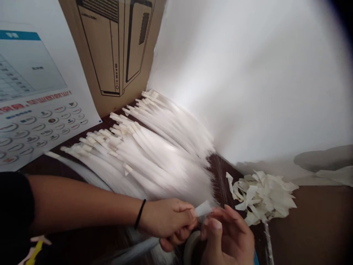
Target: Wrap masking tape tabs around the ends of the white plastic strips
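Note:
My left hand, with a black band at the wrist, is closed around a bundle of white fibres. The bundle's short white end sticks out between thumb and fingers, towards my right hand. My right hand is at that end, palm up, with fingers bent and somewhat apart; nothing can be made out in it. Many white fibre bundles, their ends wrapped in pale tape, lie side by side behind my hands. Partly hidden between my hands is a roll of tape.
Crumpled pale tape strips are heaped on the dark table at the right. Behind the bundles stand a cardboard box and a printed sheet. A white wall rises at the back right.

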Demonstrator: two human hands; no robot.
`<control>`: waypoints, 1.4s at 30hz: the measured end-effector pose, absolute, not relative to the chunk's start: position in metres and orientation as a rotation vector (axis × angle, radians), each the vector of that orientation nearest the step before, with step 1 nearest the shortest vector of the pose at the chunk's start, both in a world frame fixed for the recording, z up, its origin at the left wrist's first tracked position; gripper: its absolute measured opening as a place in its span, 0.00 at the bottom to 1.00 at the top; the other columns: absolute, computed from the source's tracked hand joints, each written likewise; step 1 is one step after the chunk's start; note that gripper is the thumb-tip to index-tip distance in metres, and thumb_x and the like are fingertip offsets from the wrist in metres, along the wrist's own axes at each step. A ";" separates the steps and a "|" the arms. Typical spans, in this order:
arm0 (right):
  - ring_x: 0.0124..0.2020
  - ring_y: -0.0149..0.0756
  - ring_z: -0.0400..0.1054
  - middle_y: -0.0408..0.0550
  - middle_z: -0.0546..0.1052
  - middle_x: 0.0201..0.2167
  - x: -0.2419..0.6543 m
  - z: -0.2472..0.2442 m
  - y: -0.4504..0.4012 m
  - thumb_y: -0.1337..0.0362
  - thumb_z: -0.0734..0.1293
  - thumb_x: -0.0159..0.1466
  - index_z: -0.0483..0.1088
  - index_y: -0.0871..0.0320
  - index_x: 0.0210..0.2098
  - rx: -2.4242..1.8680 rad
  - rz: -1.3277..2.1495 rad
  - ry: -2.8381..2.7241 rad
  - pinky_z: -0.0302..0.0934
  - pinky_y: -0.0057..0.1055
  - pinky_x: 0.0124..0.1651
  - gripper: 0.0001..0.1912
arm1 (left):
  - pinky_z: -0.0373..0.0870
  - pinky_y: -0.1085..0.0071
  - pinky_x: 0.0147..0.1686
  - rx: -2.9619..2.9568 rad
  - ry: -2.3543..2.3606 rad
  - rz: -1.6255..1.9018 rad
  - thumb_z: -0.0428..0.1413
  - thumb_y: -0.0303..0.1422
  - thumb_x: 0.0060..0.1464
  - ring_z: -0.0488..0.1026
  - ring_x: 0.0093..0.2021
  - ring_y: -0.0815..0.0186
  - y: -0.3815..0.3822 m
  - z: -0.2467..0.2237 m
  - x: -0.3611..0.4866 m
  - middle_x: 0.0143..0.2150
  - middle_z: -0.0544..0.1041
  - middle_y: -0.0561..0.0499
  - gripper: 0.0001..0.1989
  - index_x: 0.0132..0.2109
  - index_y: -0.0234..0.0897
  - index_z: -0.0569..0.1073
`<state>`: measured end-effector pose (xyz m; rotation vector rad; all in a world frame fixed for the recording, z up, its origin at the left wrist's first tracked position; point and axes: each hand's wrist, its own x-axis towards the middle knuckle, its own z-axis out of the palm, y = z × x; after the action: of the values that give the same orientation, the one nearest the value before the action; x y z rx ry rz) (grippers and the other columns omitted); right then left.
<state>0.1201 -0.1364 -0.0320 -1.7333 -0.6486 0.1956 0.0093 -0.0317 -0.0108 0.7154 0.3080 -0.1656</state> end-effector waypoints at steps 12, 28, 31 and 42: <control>0.26 0.34 0.75 0.51 0.79 0.27 0.123 -0.025 -0.133 0.60 0.76 0.48 0.73 0.61 0.35 -1.640 0.456 -0.497 0.69 0.22 0.28 0.17 | 0.45 0.80 0.12 0.743 0.279 -0.244 0.47 0.57 0.55 0.44 0.14 0.76 -0.033 -0.011 0.008 0.18 0.52 0.62 0.24 0.35 0.38 0.61; 0.25 0.30 0.75 0.45 0.79 0.26 0.116 -0.019 -0.127 0.68 0.71 0.54 0.74 0.59 0.28 -1.596 0.230 -0.832 0.68 0.19 0.28 0.02 | 0.66 0.72 0.18 0.791 0.182 -0.127 0.53 0.65 0.41 0.56 0.17 0.76 -0.033 -0.021 0.013 0.20 0.61 0.59 0.33 0.29 0.36 0.59; 0.28 0.29 0.75 0.46 0.79 0.29 0.117 -0.024 -0.130 0.68 0.71 0.55 0.74 0.59 0.34 -1.620 0.222 -0.841 0.68 0.19 0.31 0.06 | 0.66 0.72 0.17 0.773 0.146 -0.104 0.53 0.64 0.43 0.57 0.17 0.76 -0.034 -0.023 0.014 0.19 0.59 0.60 0.32 0.30 0.37 0.57; 0.31 0.30 0.73 0.46 0.77 0.31 0.115 -0.031 -0.135 0.64 0.72 0.55 0.74 0.59 0.33 -1.682 0.107 -0.864 0.68 0.22 0.33 0.07 | 0.57 0.78 0.10 0.808 0.263 -0.080 0.50 0.64 0.45 0.51 0.14 0.76 -0.036 -0.018 0.010 0.18 0.55 0.63 0.31 0.32 0.38 0.56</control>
<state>0.1150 -0.1345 -0.0313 -1.6820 -0.8638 0.1071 0.0105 -0.0359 -0.0181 0.8083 0.2631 -0.0802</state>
